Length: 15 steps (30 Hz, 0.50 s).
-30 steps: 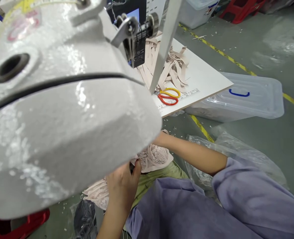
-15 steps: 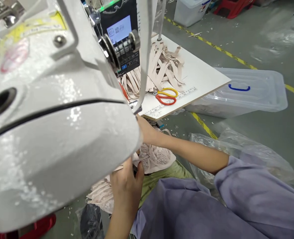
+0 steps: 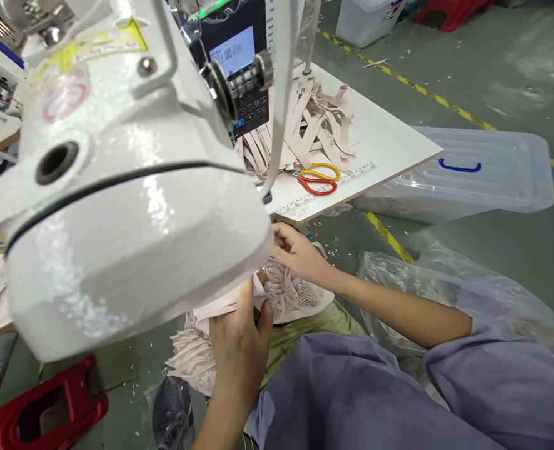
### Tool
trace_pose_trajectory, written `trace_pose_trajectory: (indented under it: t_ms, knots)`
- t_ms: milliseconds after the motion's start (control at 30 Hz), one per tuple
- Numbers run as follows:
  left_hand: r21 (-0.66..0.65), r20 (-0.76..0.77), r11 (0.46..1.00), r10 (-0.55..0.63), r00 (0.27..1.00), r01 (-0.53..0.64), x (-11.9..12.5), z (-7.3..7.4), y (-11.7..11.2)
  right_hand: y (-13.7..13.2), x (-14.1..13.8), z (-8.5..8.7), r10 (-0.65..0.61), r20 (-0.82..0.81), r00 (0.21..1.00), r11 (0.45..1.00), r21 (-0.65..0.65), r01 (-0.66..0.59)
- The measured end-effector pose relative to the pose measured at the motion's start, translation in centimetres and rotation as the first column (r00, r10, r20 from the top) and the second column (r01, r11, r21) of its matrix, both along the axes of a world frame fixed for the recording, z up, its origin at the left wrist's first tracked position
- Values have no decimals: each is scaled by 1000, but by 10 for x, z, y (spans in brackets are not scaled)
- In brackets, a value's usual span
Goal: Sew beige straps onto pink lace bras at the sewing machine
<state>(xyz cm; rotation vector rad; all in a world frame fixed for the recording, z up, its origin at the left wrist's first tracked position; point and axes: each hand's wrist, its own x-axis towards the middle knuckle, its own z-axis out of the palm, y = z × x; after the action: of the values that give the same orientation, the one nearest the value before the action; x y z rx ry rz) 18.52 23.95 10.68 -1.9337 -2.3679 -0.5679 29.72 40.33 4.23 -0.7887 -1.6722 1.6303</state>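
A beige lace bra (image 3: 300,294) lies below the white sewing machine head (image 3: 141,244), its cup spread over green cloth at my lap. My left hand (image 3: 240,340) grips the bra's beige band by the machine's lower edge, index finger stretched along it and thumb apart. Above the cup is my right hand (image 3: 300,253), fingers bent together in a pinch. Its fingertips are partly behind the machine head, so what they hold cannot be made out. The needle area is hidden too. More beige lace pieces (image 3: 192,359) hang in a bunch left of my left hand.
On the white tabletop (image 3: 394,150) lie scissors (image 3: 319,181) with red and yellow handles and a heap of beige strips (image 3: 319,119). A control screen (image 3: 232,56) stands behind. Clear bins (image 3: 488,169), plastic bags (image 3: 408,275) and a red stool (image 3: 80,400) are on the floor.
My right hand has drawn back toward the right, showing more of its bent fingers. My left hand stays on the band, more of which shows. The view has shifted, moving the machine head rightward.
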Motion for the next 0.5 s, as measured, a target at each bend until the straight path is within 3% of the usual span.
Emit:
trace_pose_trajectory:
  t_ms: [133, 333, 500]
  knots:
    - [-8, -30, 999, 51, 998, -51, -2, -4, -5, -6, 8, 2, 42, 31, 999, 998, -48, -40]
    - [104, -26, 979, 178, 984, -174, 0, -21, -13, -14, 16, 11, 107, 18, 994, 989, -101, -104]
    - [100, -44, 987, 130, 990, -126, 28, -35, -21, -33, 33, 22, 171, -13, 985, 983, -66, -171]
